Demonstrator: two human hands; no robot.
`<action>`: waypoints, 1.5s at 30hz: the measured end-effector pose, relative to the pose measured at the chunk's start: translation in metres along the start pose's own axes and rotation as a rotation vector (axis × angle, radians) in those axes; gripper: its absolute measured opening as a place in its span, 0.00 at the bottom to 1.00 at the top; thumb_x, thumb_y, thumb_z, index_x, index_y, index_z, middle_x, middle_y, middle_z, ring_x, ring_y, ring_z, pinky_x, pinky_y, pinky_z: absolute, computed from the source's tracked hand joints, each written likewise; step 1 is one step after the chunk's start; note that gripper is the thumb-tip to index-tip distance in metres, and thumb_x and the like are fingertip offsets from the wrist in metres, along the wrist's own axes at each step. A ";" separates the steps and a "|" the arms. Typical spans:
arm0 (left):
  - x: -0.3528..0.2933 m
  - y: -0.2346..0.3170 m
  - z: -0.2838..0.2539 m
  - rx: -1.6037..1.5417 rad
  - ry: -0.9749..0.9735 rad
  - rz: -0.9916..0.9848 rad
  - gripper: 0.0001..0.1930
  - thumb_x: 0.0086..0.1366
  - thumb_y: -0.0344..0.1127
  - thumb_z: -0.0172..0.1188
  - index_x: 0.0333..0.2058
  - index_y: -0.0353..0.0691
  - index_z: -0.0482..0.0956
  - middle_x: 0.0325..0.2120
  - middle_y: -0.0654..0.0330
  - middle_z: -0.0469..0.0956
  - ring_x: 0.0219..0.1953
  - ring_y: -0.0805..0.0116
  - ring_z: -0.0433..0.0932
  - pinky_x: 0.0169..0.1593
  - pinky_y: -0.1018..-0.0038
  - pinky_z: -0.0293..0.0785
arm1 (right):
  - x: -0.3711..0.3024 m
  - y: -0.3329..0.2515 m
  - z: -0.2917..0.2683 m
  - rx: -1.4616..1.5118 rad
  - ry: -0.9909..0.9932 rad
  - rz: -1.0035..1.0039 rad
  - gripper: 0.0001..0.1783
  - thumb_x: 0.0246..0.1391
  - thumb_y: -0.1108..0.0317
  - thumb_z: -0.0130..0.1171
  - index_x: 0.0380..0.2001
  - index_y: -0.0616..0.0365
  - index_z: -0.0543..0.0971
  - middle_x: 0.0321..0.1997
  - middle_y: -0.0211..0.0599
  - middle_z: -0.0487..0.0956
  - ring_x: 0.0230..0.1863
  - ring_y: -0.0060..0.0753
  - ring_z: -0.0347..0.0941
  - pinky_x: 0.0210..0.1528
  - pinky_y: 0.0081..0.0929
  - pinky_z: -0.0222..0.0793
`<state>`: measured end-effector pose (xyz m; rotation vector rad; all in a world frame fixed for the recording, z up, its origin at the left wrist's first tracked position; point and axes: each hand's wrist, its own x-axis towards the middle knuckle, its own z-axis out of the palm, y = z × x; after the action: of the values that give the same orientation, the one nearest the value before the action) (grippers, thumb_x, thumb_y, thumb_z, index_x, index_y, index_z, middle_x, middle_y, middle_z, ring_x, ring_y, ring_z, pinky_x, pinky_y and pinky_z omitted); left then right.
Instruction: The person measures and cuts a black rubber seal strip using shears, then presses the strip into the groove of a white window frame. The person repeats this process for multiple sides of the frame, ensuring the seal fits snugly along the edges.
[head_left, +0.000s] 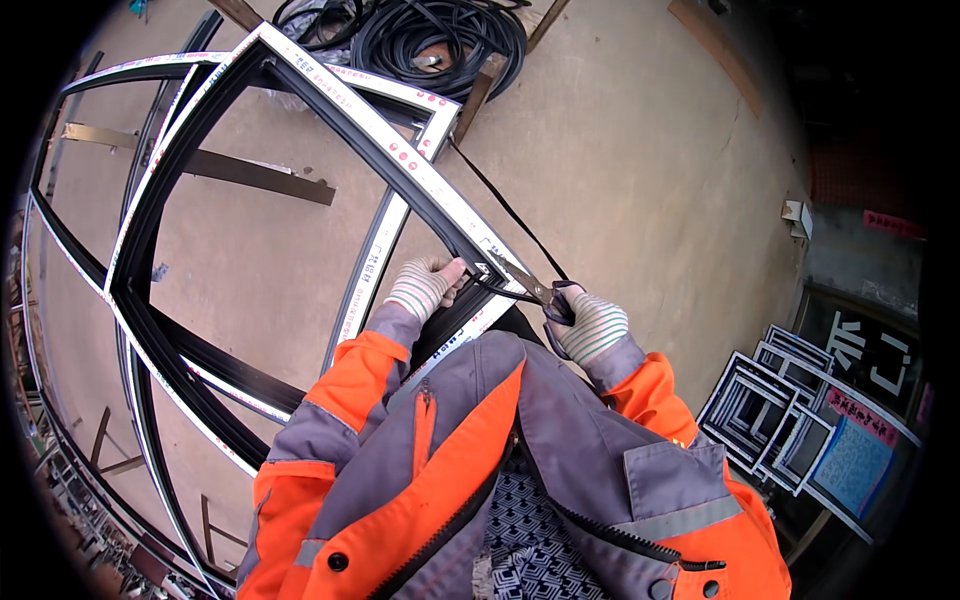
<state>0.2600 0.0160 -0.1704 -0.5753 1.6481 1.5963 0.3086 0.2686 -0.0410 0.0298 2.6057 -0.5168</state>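
A white-faced window frame (400, 150) with black inner edges lies before me, its near right corner beside my hands. A thin black rubber strip (505, 203) runs from behind the frame toward my right hand and bends round to the corner. My left hand (425, 286), in a striped knit glove, is closed at the corner, pinching the strip against the inner edge; its fingertips are partly hidden. My right hand (597, 325), gloved alike, grips scissors (530, 283) by dark handles. Their blades point left over the corner, close to the strip.
A coil of black rubber strip (490, 45) lies on the floor beyond the frame. More white-faced frames (375, 270) lie underneath and to the left. A brown bar (260, 175) shows through the opening. Small frames (765, 410) lean at the right.
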 end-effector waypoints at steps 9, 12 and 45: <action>-0.007 0.007 -0.012 0.456 0.256 0.458 0.13 0.63 0.36 0.63 0.43 0.36 0.81 0.29 0.58 0.79 0.27 0.70 0.77 0.35 0.73 0.75 | -0.009 0.001 0.001 -0.049 0.161 -0.214 0.14 0.47 0.65 0.67 0.38 0.55 0.78 0.30 0.43 0.80 0.32 0.49 0.78 0.33 0.40 0.73; -0.018 0.019 -0.007 0.586 0.221 0.640 0.12 0.61 0.31 0.65 0.44 0.39 0.80 0.31 0.60 0.75 0.27 0.68 0.74 0.34 0.74 0.74 | -0.012 -0.002 -0.004 -0.048 0.193 -0.250 0.13 0.47 0.65 0.66 0.36 0.56 0.77 0.32 0.41 0.81 0.34 0.48 0.78 0.34 0.42 0.73; 0.005 0.019 -0.006 1.016 -0.104 0.903 0.10 0.60 0.31 0.62 0.41 0.42 0.81 0.37 0.54 0.77 0.40 0.51 0.78 0.43 0.64 0.76 | -0.010 -0.016 0.000 -0.172 0.104 -0.428 0.11 0.43 0.70 0.59 0.34 0.52 0.77 0.32 0.40 0.77 0.36 0.44 0.77 0.34 0.40 0.73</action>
<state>0.2415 0.0134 -0.1628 0.8579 2.4712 0.9977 0.3156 0.2544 -0.0307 -0.5827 2.7550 -0.4396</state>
